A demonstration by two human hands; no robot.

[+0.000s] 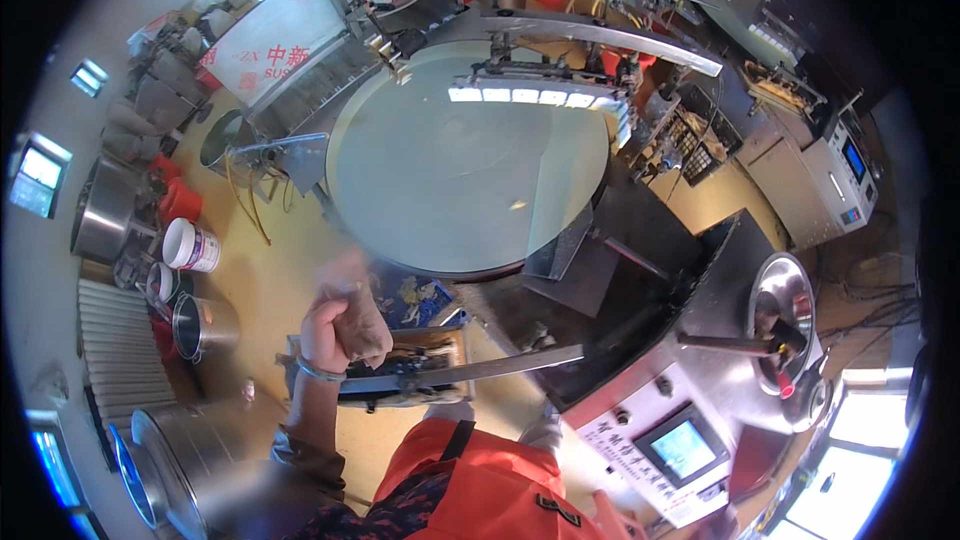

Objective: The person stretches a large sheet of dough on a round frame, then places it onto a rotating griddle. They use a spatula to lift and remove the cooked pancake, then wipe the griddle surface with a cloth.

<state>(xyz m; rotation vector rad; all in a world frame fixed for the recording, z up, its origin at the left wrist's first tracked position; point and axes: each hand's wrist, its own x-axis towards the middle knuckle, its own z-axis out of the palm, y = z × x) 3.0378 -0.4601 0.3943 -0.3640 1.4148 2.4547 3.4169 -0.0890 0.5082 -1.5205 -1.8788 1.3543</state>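
Observation:
My left hand point(325, 335) is raised, with its fingers closed around a crumpled grey-brown cloth point(362, 328). The cloth's upper part is smeared by motion. Just beyond the cloth lies the near rim of a large round plate point(440, 180), pale and glossy, with a small light scrap point(518, 205) on its surface. A long metal bar point(500, 365) runs from beside my left wrist toward the machine on the right. A blurred skin-coloured patch at the lower edge, below the machine's panel, may be my right hand point(718, 528); its fingers cannot be made out.
A control panel with a screen point(682, 447) faces me at the lower right, by a steel funnel-shaped bowl point(800, 290). Below the plate stands a blue crate point(405, 302) with scraps. Steel pots point(205, 325) and a white bucket point(190, 245) line the left.

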